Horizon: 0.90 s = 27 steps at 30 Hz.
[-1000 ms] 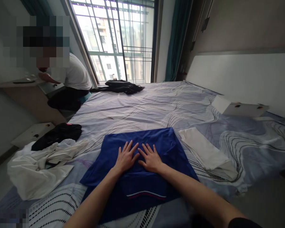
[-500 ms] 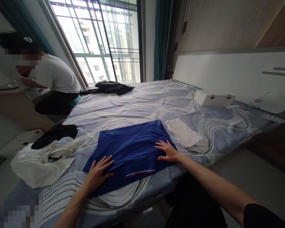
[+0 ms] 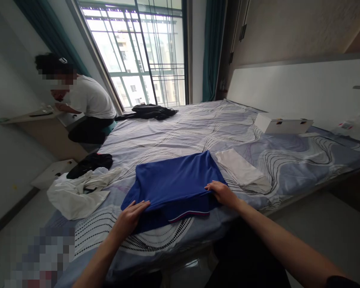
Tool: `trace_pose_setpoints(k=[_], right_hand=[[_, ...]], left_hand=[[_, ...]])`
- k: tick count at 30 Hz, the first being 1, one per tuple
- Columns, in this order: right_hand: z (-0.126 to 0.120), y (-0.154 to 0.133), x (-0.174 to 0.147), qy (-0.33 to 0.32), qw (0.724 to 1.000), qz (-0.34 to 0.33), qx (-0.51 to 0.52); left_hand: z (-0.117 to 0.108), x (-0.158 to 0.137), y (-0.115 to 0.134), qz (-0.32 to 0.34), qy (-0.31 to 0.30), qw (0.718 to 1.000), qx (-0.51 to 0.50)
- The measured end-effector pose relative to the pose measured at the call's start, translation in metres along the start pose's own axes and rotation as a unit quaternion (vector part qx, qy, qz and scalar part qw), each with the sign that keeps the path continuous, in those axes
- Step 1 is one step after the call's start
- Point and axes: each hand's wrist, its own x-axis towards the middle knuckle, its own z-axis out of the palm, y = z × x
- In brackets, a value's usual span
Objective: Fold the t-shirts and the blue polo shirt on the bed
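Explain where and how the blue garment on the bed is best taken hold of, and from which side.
Probably by both ends of its upper layer's near edge, one hand each, from the near side. The blue garment lies flat and wide, so one central grip would likely bunch it. The left hand and right hand rest near those ends, the right's fingers curled.

blue garment (image 3: 174, 180): partly hidden by left hand (image 3: 131, 218) | co-worker's head (image 3: 54, 65): pixelated | right sleeve (image 3: 339, 282): cut off

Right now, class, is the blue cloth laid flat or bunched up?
Laid flat: the blue cloth lies broad and mostly smooth on the bed.
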Motion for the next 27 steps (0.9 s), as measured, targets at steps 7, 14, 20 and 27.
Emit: trace_pose_setpoints(k=[7, 14, 20, 27], right_hand=[[0.014, -0.041, 0.008, -0.062, 0.993, 0.089, -0.043], [0.087, -0.086, 0.075, -0.083, 0.976, 0.179, -0.088], [0.097, -0.049, 0.064, -0.11, 0.954, 0.245, -0.133], [0.059, -0.008, 0.039, 0.015, 0.9, 0.362, -0.244]], left_hand=[[0.001, 0.033, 0.063, -0.121, -0.093, 0.988, -0.018], [0.054, 0.124, 0.1, -0.186, -0.007, 0.982, -0.021], [0.076, 0.1, 0.079, -0.433, 0.092, 0.894, 0.073], [0.028, 0.053, 0.027, -0.564, 0.181, 0.795, 0.132]])
